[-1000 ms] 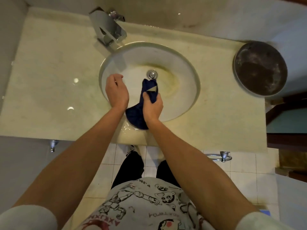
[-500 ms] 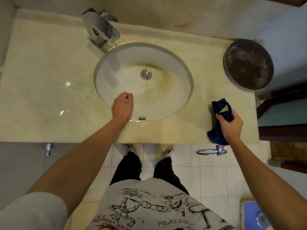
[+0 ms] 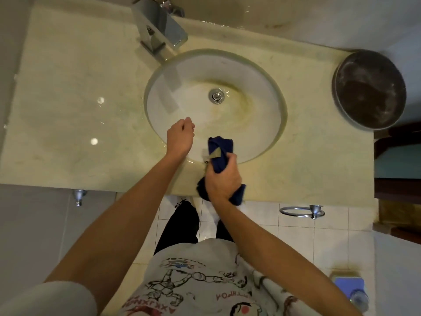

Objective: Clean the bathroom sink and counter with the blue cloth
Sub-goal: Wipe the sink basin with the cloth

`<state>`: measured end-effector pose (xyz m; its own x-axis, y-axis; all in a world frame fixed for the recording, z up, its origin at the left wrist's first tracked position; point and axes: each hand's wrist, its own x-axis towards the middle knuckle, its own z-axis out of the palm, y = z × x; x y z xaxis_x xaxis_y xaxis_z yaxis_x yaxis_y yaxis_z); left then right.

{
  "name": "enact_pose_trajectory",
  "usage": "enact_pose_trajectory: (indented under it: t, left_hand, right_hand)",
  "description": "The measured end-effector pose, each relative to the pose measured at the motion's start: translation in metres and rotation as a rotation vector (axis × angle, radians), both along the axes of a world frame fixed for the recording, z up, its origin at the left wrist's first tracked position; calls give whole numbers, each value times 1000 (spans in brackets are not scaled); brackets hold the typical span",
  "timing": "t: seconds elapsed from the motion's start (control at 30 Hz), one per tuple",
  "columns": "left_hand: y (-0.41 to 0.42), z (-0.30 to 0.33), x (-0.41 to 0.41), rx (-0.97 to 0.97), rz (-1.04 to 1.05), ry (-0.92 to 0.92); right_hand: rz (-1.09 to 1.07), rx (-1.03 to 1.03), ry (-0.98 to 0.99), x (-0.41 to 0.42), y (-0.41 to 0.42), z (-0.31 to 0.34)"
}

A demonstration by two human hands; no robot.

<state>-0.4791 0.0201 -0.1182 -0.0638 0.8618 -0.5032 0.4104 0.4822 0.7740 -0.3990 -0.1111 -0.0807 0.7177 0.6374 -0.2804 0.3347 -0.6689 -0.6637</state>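
A round white sink (image 3: 257,92) with yellow-brown stains around its chrome drain (image 3: 216,96) is set into the beige stone counter (image 3: 75,115). My right hand (image 3: 224,179) is closed around the bunched dark blue cloth (image 3: 220,147) at the sink's near rim; one end sticks up over the basin and the other hangs below my fist past the counter's front edge. My left hand (image 3: 181,135) hovers over the near left part of the basin, fingers curled in, holding nothing.
A chrome faucet (image 3: 159,30) stands at the back left of the sink. A dark round metal basin (image 3: 369,90) sits at the counter's right end. Below the counter edge hang a chrome towel ring (image 3: 300,212) and a valve (image 3: 78,197). White floor tiles lie below.
My right hand has carried the cloth from the right end of the counter back to the sink's near rim. My left hand stayed over the near part of the basin.
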Motion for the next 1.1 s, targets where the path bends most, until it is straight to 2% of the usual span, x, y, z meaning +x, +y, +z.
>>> enact_pose_trajectory:
  t: [0.07,0.13,0.23,0.3,0.37,0.43,0.57,0.63,0.73,0.83,0.97,1.1]
  left_hand:
    - [6,4,-5,-24,40,-31]
    - [12,3,-9,-48,79,-68]
    - [12,4,-7,-64,56,-42]
    - [6,6,-1,-44,4,23]
    - [-2,6,7,-29,-27,114]
    - [-10,7,15,-13,-59,241]
    - [-18,8,22,42,-87,404]
    - [-17,7,24,44,-68,444]
    - [-15,2,28,31,-35,505]
    - [-14,-3,34,52,5,571]
    - [-14,-8,37,66,27,637]
    - [-15,-9,38,63,72,647]
  right_hand:
    - [65,25,73,-22,21,3]
    - [40,114,211,-22,39,6]
    - [-164,264,513,15,54,15]
    - [-269,345,612,56,53,24]
    - [-322,390,565,105,44,33]
    - [-303,393,433,156,31,40]
    - [-181,247,133,228,0,41]
    - [-202,205,102,246,-12,34]
    - [-249,243,163,267,-5,30]
    - [-167,314,142,295,41,37]
    - [132,300,-63,327,138,50]
    - [363,255,-223,305,234,45]
